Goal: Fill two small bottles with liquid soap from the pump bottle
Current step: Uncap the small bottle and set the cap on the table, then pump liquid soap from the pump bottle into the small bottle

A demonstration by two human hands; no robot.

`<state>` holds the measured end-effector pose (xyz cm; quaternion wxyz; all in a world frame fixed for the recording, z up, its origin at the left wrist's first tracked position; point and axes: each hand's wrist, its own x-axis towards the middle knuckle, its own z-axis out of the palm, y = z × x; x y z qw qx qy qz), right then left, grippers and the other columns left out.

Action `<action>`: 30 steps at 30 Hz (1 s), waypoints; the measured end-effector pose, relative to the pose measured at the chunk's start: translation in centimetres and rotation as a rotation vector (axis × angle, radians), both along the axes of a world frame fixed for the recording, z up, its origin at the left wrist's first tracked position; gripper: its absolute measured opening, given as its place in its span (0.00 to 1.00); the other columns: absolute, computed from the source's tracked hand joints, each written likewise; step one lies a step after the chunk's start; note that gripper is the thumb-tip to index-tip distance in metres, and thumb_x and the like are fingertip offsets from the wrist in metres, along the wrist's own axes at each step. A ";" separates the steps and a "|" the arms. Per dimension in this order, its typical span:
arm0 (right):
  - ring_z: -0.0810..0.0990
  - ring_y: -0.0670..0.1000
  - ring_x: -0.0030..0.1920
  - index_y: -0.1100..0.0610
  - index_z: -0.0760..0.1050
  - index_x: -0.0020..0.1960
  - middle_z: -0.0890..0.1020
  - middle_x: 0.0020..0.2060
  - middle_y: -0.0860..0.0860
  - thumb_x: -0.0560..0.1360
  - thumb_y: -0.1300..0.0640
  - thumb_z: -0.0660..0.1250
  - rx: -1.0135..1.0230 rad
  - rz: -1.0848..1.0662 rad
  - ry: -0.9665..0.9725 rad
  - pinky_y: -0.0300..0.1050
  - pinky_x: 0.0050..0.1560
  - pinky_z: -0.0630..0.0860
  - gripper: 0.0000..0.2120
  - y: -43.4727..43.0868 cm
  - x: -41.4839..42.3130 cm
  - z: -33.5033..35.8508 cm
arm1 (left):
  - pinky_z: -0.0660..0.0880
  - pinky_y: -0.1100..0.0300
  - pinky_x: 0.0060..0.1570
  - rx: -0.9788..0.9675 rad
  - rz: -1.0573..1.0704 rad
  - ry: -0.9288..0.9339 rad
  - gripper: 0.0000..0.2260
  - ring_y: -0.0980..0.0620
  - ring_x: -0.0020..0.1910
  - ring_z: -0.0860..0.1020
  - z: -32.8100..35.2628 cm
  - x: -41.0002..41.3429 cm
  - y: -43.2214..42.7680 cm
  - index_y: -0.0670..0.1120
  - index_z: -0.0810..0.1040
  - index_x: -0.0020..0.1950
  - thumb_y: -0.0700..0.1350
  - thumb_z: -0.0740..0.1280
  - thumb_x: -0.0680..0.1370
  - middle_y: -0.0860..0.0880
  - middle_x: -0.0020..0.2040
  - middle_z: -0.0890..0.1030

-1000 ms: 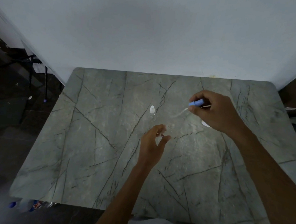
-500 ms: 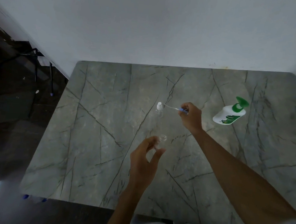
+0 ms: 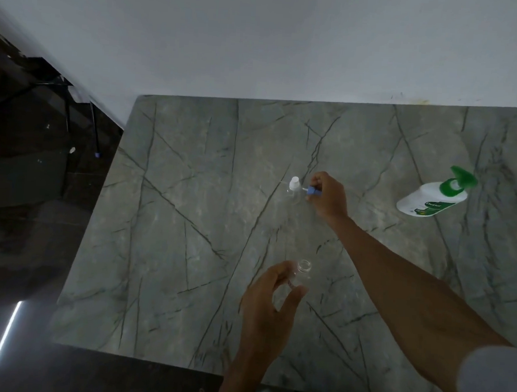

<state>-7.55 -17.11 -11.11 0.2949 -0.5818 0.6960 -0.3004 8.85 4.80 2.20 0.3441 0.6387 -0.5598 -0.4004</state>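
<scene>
A small clear bottle (image 3: 302, 271) without a cap stands on the grey-green marble table (image 3: 187, 252); my left hand (image 3: 270, 305) curls around its near side, fingers loosely on it. Farther back stands a second small clear bottle with a white cap (image 3: 294, 188). Right beside it my right hand (image 3: 327, 195) pinches a blue spray cap with a thin white tube (image 3: 311, 191), low over the table. The white pump bottle with a green pump (image 3: 432, 197) lies tilted on the table at the right.
A white wall runs along the table's far edge. To the left the table ends over a dark floor with a black metal stand (image 3: 74, 118). The near table edge is just in front of my body.
My right hand has carried the blue spray cap from above the open bottle leftward and down to beside the capped bottle. My left hand stays at the open bottle. The camera shifted left.
</scene>
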 end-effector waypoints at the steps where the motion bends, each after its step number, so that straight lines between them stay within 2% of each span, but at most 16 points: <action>1: 0.79 0.50 0.43 0.60 0.76 0.50 0.81 0.44 0.53 0.63 0.66 0.76 -0.005 0.003 -0.001 0.43 0.42 0.76 0.17 0.1 0.0 0.0 | 0.76 0.68 0.57 0.004 0.000 0.009 0.16 0.64 0.56 0.80 0.0 0.1 -0.1 0.51 0.78 0.62 0.45 0.74 0.75 0.60 0.57 0.82; 6: 0.80 0.52 0.47 0.60 0.76 0.53 0.82 0.48 0.55 0.62 0.64 0.79 0.006 0.017 0.002 0.39 0.45 0.74 0.22 0.2 -0.5 0.0 | 0.77 0.65 0.57 0.002 0.000 0.036 0.15 0.62 0.57 0.80 -0.3 0.6 -0.8 0.48 0.79 0.61 0.43 0.74 0.75 0.58 0.57 0.83; 9: 0.80 0.53 0.49 0.61 0.76 0.56 0.82 0.50 0.56 0.62 0.63 0.80 0.032 0.016 0.005 0.38 0.48 0.73 0.25 0.2 -0.8 0.3 | 0.77 0.66 0.57 -0.013 0.010 0.042 0.14 0.61 0.56 0.81 -0.5 0.9 -1.2 0.49 0.79 0.60 0.42 0.74 0.75 0.59 0.56 0.83; 13: 0.78 0.53 0.54 0.61 0.74 0.60 0.80 0.55 0.56 0.62 0.64 0.78 0.059 -0.027 0.012 0.37 0.51 0.71 0.28 1.0 -1.5 1.0 | 0.77 0.67 0.57 -0.023 0.006 0.044 0.15 0.62 0.57 0.80 -0.8 0.9 -2.0 0.47 0.78 0.62 0.45 0.73 0.76 0.57 0.57 0.82; 17: 0.77 0.52 0.56 0.61 0.74 0.61 0.79 0.56 0.55 0.64 0.66 0.76 -0.001 -0.066 -0.039 0.41 0.55 0.74 0.27 3.8 -2.1 2.5 | 0.77 0.68 0.57 -0.053 -0.009 0.048 0.15 0.62 0.56 0.80 -0.9 0.7 -2.7 0.50 0.78 0.62 0.45 0.73 0.76 0.57 0.56 0.82; 19: 0.77 0.50 0.56 0.60 0.74 0.61 0.79 0.56 0.54 0.64 0.66 0.75 -0.032 -0.087 -0.083 0.41 0.52 0.76 0.26 6.0 -2.2 3.9 | 0.77 0.68 0.56 -0.078 -0.020 0.046 0.16 0.63 0.55 0.80 -1.0 0.6 -2.9 0.51 0.77 0.61 0.45 0.73 0.75 0.57 0.56 0.82; 22: 0.77 0.46 0.54 0.57 0.75 0.59 0.79 0.55 0.50 0.66 0.64 0.75 -0.049 -0.125 -0.146 0.33 0.46 0.74 0.23 9.4 -2.2 6.0 | 0.77 0.68 0.55 -0.107 -0.055 0.067 0.16 0.63 0.54 0.81 -1.2 0.3 -3.1 0.53 0.76 0.60 0.44 0.74 0.75 0.56 0.55 0.82; 25: 0.78 0.43 0.52 0.54 0.76 0.58 0.79 0.54 0.47 0.66 0.63 0.76 -0.062 -0.171 -0.191 0.33 0.46 0.76 0.22 12.8 -2.7 7.7 | 0.78 0.67 0.54 -0.134 -0.076 0.102 0.16 0.61 0.54 0.82 -1.3 -0.1 -3.2 0.54 0.76 0.58 0.43 0.74 0.74 0.54 0.54 0.83; 30: 0.78 0.40 0.52 0.50 0.76 0.55 0.80 0.52 0.44 0.66 0.61 0.77 -0.082 -0.289 -0.227 0.33 0.45 0.77 0.20 17.6 -5.1 9.6 | 0.77 0.70 0.53 -0.141 -0.150 0.122 0.18 0.63 0.52 0.81 -1.5 -1.7 -3.0 0.60 0.74 0.55 0.41 0.76 0.73 0.59 0.52 0.81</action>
